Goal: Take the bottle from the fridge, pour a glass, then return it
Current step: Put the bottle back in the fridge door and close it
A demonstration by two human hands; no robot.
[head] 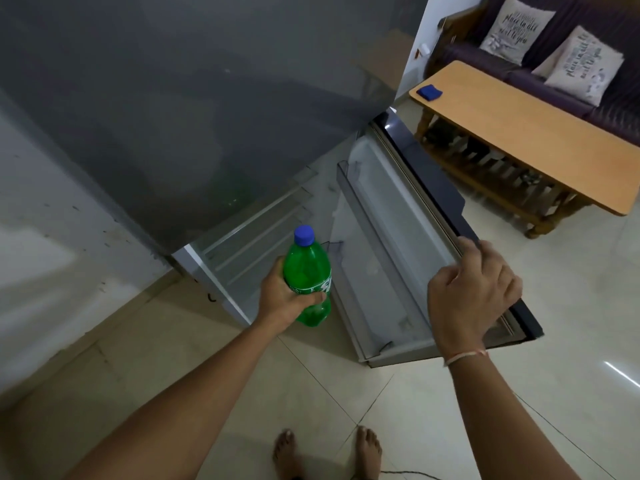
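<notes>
A green plastic bottle (pixel 307 271) with a blue cap is upright in my left hand (pixel 282 299), which is wrapped around its middle. It hangs in front of the open lower compartment of the grey fridge (pixel 173 116), between the shelves and the door. The fridge door (pixel 415 244) stands open to the right, its inner racks bare. My right hand (pixel 474 292) grips the door's outer edge near its top. No glass is in view.
A wooden table (pixel 540 133) with a blue cloth (pixel 429 92) stands to the right, with a dark sofa and printed cushions (pixel 519 29) behind it. Pale floor tiles (pixel 571 323) surround my bare feet (pixel 325 452). A white wall (pixel 41 237) lies left of the fridge.
</notes>
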